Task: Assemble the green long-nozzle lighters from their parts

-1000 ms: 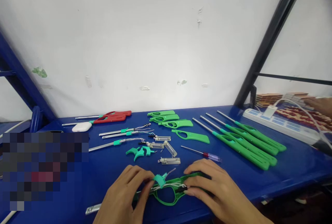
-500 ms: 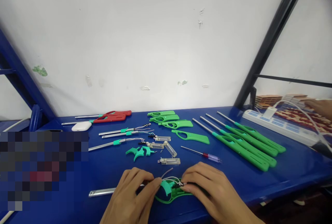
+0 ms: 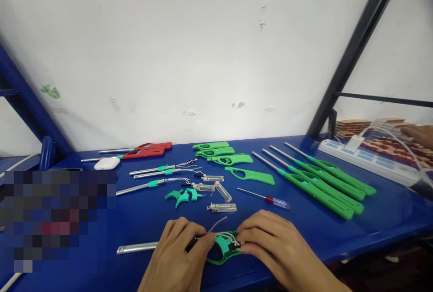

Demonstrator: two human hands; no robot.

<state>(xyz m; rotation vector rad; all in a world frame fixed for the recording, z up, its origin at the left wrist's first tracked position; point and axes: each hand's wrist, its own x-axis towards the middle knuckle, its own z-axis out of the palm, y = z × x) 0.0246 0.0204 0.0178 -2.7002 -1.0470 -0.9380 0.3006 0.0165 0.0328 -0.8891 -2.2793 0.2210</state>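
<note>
Near the table's front edge lies a green lighter shell (image 3: 219, 261) with a teal trigger (image 3: 223, 244) and thin white wires in it. My left hand (image 3: 182, 249) is closed on the shell's front part, where a metal tube (image 3: 135, 248) sticks out to the left. The fingertips of my right hand (image 3: 270, 242) pinch a small black part (image 3: 236, 245) at the wires' end, over the shell. The rear of the shell is hidden under my right hand.
Behind my hands lie teal triggers (image 3: 182, 198), clear fuel tanks (image 3: 222, 207), wired metal tubes (image 3: 142, 188), green shells (image 3: 253, 175) and a screwdriver (image 3: 277, 202). Green lighters (image 3: 318, 193) and a power strip (image 3: 368, 161) are rightward; red lighters (image 3: 145, 151) stand back left. Another person's hand (image 3: 421, 134) shows far right.
The teal trigger sits lower and closer to the shell, and the black part has moved slightly down with my right fingertips. The view has shifted a little.
</note>
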